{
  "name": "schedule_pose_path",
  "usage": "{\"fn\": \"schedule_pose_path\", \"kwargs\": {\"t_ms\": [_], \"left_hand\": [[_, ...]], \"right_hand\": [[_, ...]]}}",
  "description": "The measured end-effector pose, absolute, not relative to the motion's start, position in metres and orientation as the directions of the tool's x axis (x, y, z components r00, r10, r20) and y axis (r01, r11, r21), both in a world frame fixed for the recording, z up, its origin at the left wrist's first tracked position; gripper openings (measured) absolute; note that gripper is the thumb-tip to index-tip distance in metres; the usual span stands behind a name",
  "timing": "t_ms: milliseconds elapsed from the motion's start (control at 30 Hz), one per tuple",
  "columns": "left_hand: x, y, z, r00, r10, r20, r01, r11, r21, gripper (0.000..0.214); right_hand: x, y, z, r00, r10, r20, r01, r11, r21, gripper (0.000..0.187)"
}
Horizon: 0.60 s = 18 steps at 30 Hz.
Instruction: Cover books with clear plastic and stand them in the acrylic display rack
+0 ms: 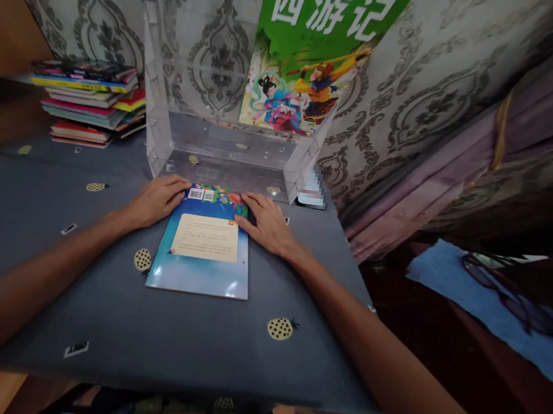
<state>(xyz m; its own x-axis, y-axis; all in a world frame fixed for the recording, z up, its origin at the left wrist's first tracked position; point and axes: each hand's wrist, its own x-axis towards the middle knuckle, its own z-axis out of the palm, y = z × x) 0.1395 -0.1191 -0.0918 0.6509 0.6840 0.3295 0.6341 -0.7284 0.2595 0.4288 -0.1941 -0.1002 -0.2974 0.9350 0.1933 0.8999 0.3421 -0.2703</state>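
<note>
A thin blue book (202,278) lies flat on the cloth-covered table with its printed back cover up; a cream text panel and barcodes show on it. My left hand (159,201) rests at its far left corner, fingers stretched out and touching the edge. At the far right corner lies my right hand (269,225), its fingers spread and its thumb over the cover's edge. Just beyond both hands stands a clear tiered rack (160,146). A green picture book (295,55) with large white characters stands upright on the rack's upper right side.
Several books are stacked in a pile (88,100) at the back left of the dark blue tablecloth (179,343). Beside the rack's right foot is a partly blurred phone-like object (312,194). Glasses (512,296) lie on a blue cloth (442,271) at right. Patterned wallpaper rises behind.
</note>
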Motion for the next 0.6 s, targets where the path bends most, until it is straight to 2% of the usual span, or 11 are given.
{"fn": "schedule_pose_path", "kwargs": {"t_ms": [200, 400, 600], "left_hand": [[0.134, -0.116, -0.099, 0.653, 0.673, 0.348, 0.629, -0.737, 0.245, 0.045], [0.133, -0.119, -0.094, 0.658, 0.689, 0.305, 0.645, -0.724, 0.245, 0.044], [0.124, -0.131, -0.089, 0.689, 0.652, 0.317, 0.617, -0.757, 0.216, 0.043]], "right_hand": [[0.430, -0.194, -0.109, -0.301, 0.924, 0.237, 0.894, 0.360, -0.266, 0.066], [0.431, -0.194, -0.110, -0.314, 0.925, 0.213, 0.897, 0.362, -0.254, 0.070], [0.429, -0.195, -0.108, -0.299, 0.932, 0.206, 0.902, 0.346, -0.259, 0.069]]}}
